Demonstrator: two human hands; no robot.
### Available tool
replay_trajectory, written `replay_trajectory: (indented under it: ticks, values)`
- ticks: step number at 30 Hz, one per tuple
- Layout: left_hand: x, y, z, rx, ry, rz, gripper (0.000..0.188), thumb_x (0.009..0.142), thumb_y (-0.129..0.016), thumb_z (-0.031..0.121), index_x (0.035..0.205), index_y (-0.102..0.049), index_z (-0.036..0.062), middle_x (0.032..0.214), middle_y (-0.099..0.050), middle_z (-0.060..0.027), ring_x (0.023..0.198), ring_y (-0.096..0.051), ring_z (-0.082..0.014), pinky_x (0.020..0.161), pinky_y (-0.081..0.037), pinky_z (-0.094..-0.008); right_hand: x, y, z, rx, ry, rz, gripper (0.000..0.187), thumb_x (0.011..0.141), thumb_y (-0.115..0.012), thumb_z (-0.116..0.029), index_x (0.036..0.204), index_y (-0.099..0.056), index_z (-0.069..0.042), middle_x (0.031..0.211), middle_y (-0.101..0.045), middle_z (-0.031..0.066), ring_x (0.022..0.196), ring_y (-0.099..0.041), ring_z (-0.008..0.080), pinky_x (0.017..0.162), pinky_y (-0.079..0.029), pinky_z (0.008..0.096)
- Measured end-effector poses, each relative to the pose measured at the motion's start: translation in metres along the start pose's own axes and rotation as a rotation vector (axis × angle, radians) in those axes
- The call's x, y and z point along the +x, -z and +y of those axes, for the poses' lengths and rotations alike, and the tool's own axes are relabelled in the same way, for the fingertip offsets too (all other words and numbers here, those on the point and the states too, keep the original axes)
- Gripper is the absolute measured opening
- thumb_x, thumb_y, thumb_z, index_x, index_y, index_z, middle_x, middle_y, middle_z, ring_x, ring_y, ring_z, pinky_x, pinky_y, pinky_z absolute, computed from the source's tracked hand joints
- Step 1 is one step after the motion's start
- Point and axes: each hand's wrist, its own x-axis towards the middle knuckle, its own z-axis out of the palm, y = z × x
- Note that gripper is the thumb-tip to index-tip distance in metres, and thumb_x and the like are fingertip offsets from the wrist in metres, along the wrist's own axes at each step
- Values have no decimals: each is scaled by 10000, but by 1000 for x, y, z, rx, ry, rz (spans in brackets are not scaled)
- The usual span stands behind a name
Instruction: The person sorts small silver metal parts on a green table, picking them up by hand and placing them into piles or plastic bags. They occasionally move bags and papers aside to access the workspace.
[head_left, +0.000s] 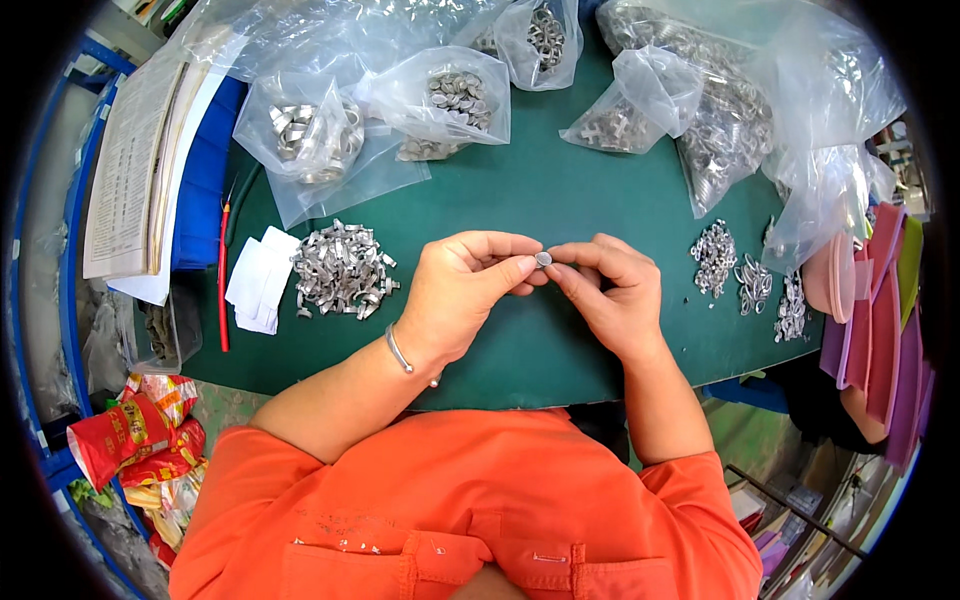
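Observation:
Between my fingertips, over the middle of the green table (520, 340), is a small round silver metal piece (543, 259). My left hand (465, 285) pinches it from one side with thumb and forefinger; a metal bangle (398, 350) circles that wrist. From the other side my right hand (612, 290) closes thumb and fingers on the same piece. A heap of small bent silver metal parts (343, 270) lies left of my left hand. Right of my right hand are smaller piles: tiny silver parts (714, 258), oval rings (752, 284) and more small parts (791, 308).
Clear plastic bags of metal parts stand along the back, among them a bag of rings (318, 140) and a bag of round pieces (460, 98). White paper slips (262, 280) and a red stick-like tool (224, 280) lie left. Coloured sheets (885, 320) hang at the right edge.

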Motion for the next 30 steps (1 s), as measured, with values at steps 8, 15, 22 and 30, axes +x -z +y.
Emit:
replay_trajectory:
  ticks: [8, 15, 22, 30]
  values:
    - [-1, -2, 3, 25, 13, 23, 175, 877, -634, 35, 1017, -648, -70, 924, -684, -124, 806, -659, -148, 704, -533, -246, 0, -1, 0, -24, -15, 9, 149, 733, -731, -15, 871, -712, -65, 555, -441, -1, 495, -421, 92, 462, -341, 258]
    - [0, 0, 2, 36, 28, 26, 181, 878, -642, 54, 1016, -648, -64, 917, -681, -112, 797, -655, -140, 702, -532, -245, 0, -3, 2, -36, 2, 16, 150, 724, -731, -18, 862, -709, -72, 548, -426, -1, 486, -411, 93, 451, -333, 262]
    - [1, 1, 0, 28, 38, 20, 184, 876, -649, 62, 1013, -646, -60, 915, -680, -110, 798, -654, -140, 704, -531, -245, 0, -3, 4, -59, 16, 10, 154, 722, -728, -14, 863, -704, -74, 551, -423, -3, 488, -411, 93, 451, -333, 262]
    - [1, -2, 4, 48, 75, 42, 142, 872, -633, 25, 994, -628, -47, 922, -675, -122, 812, -665, -171, 699, -530, -256, 10, 9, 24, 1444, -525, -278, 361, 924, -543, -142, 1231, -519, 46, 917, -596, 66, 812, -565, 146, 707, -468, 247]
